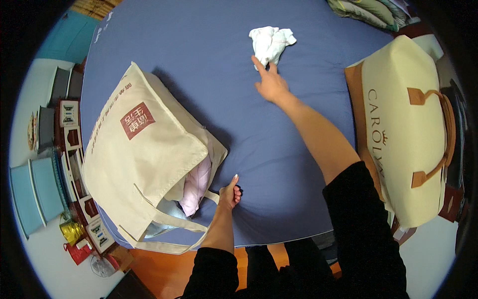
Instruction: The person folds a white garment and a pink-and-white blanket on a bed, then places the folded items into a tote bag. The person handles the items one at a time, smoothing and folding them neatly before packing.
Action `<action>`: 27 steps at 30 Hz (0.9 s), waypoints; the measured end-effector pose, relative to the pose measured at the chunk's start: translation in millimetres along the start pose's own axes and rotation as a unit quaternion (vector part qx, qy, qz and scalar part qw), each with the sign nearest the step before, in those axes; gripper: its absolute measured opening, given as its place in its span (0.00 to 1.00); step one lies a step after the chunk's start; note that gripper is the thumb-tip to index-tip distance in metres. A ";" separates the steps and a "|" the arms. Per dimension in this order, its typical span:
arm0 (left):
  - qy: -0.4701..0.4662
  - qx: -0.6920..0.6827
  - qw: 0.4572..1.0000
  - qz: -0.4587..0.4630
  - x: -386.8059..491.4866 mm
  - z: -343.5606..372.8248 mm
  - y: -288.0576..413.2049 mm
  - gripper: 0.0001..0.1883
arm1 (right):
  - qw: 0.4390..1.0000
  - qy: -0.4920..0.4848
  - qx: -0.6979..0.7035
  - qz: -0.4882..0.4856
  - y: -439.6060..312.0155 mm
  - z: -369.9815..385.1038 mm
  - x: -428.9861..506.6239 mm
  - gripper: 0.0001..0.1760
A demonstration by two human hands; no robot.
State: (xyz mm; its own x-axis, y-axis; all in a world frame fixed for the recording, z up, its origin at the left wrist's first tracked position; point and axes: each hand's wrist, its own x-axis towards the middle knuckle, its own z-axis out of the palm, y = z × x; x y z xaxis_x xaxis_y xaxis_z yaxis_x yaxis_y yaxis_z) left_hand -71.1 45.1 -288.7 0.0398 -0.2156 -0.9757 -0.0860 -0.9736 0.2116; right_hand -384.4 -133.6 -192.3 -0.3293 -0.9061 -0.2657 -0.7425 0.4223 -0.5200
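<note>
My right hand (271,82) reaches over the blue bedsheet (231,93), fingers apart, at the near edge of a crumpled white cloth (268,42); whether the fingertips touch it is unclear. By the bed's near side my left hand (230,193) is loosely curled with its thumb raised, and nothing shows in it. Left of it a large cream fabric bag (160,149) lies on its side, its mouth towards me. A pink cloth (196,185) and a light blue cloth (170,216) show inside. The bag's strap (179,223) passes close to my left wrist.
A cream bag with brown handles (407,123) stands along the right side. Folded patterned bedding (368,11) lies at the far right corner. Cabinets (73,138), a yellow container (73,231) and a red bag (77,252) are beyond the bed's left side.
</note>
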 end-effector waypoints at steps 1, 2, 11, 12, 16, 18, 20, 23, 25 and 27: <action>0.001 0.003 1.000 -0.002 0.6 -0.1 0.3 0.27 | 1.000 -0.017 -0.008 0.013 0.1 -1.1 9.9 0.43; 0.003 0.003 1.000 0.000 0.6 -0.5 -0.2 0.27 | 1.000 -0.008 -0.004 0.026 -0.2 -0.2 16.8 0.42; -0.005 0.005 1.000 0.004 4.9 -2.9 0.6 0.27 | 0.939 0.309 0.097 -0.116 48.9 6.0 -10.9 0.08; -0.005 0.006 1.000 0.007 3.0 -0.5 2.6 0.27 | 0.933 0.306 0.113 -0.153 54.1 0.9 -31.4 0.07; -0.025 0.011 1.000 0.015 3.0 -3.4 1.9 0.27 | 0.958 0.202 0.115 -0.170 61.4 4.0 -176.8 0.03; -0.044 0.007 0.999 0.016 6.1 -3.2 2.0 0.27 | 0.957 0.183 0.093 -0.203 68.8 16.3 -251.6 0.06; -0.066 0.006 0.998 0.017 14.0 -8.3 -0.3 0.27 | 0.967 0.158 0.118 -0.162 71.2 32.5 -316.0 0.08; -0.100 0.001 0.994 0.038 18.3 -11.6 0.5 0.27 | 0.969 0.159 0.160 -0.096 68.3 56.3 -388.2 0.10; -0.036 0.028 0.997 0.064 11.8 -3.7 2.8 0.27 | 0.963 0.128 0.238 0.001 73.3 77.2 -420.9 0.11; -0.026 0.069 0.992 0.107 -12.3 7.4 -3.5 0.29 | 0.922 0.147 0.343 0.104 77.6 100.7 -440.1 0.12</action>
State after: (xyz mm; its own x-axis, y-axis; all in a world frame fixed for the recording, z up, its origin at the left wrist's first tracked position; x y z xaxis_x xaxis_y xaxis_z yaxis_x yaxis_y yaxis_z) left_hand -78.6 51.7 -277.9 -0.0455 -0.4082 -0.9118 -0.2225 -0.8856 0.4076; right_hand -238.4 300.6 -197.5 -0.6425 -0.7283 -0.2383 -0.1341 0.4130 -0.9008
